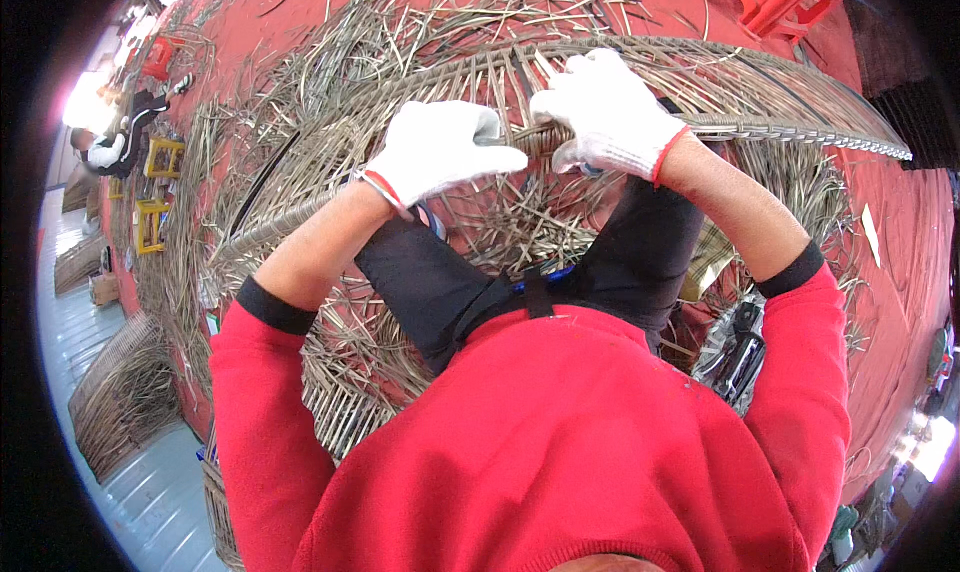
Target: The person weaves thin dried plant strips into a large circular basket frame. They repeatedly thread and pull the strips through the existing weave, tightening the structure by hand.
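Note:
A long, curved wicker panel (pixel 440 84) of brownish-grey strips lies across my lap, its bound rim (pixel 540 139) crossing in front of my knees. My left hand (pixel 432 150), in a white knit glove with a red cuff, curls over this rim, thumb on the near side and fingers on the far side. Just to its right, my right hand (pixel 608 110), gloved the same way, closes around the rim with bent fingers. A short stretch of wrapped rim shows between the hands. A small dark thing shows under the right palm, too hidden to name.
Loose strips (pixel 370 32) litter the red floor covering (pixel 890 302). Red plastic stools (pixel 790 2) stand at the far right, yellow stools (pixel 150 225) at the left. Another person (pixel 110 152) sits at the far left. A dark item in clear plastic (pixel 735 352) lies by my right thigh.

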Available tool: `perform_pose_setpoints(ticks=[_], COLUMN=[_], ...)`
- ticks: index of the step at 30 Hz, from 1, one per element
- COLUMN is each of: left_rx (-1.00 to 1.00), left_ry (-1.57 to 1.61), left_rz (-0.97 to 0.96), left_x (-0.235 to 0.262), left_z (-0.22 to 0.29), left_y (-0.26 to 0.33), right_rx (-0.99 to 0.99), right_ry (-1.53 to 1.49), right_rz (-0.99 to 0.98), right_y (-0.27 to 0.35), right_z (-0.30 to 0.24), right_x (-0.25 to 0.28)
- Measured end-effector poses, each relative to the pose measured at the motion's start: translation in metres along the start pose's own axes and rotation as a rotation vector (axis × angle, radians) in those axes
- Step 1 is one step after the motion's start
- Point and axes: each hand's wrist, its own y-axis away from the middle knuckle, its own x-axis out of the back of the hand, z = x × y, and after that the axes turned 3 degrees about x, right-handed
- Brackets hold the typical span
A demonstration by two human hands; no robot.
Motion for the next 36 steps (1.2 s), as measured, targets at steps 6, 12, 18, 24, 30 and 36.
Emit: perform_pose_setpoints(ticks=[6, 12, 18, 24, 30, 36], left_rx=[0.081, -0.228, -0.457, -0.25, -0.5, -0.508], left_ry=[0.306, 0.043, 0.042, 1.055, 0.757, 0.5], left_rz=[0.182, 0.423, 0.463, 0.003, 0.405, 0.672], left_x=[-0.017, -0.03, -0.002, -0.035, -0.058, -0.087], left_z=[0.007, -0.01, -0.02, -0.009, -0.008, 0.007], left_y=[0.032, 0.046, 0.038, 0.012, 0.016, 0.037], right_rx=[-0.079, -0.167, -0.111, -0.022, -0.025, 0.005], right_ry=[-0.077, -0.102, -0.175, -0.16, -0.123, -0.056], right_rz=[0.013, 0.18, 0.092, 0.117, 0.155, 0.221], right_y=[0.002, 0.013, 0.008, 0.004, 0.007, 0.009], right_z=[-0.013, -0.035, -0.019, 0.001, 0.005, 0.002], right_x=[0.009, 0.008, 0.0, -0.01, -0.014, -0.018])
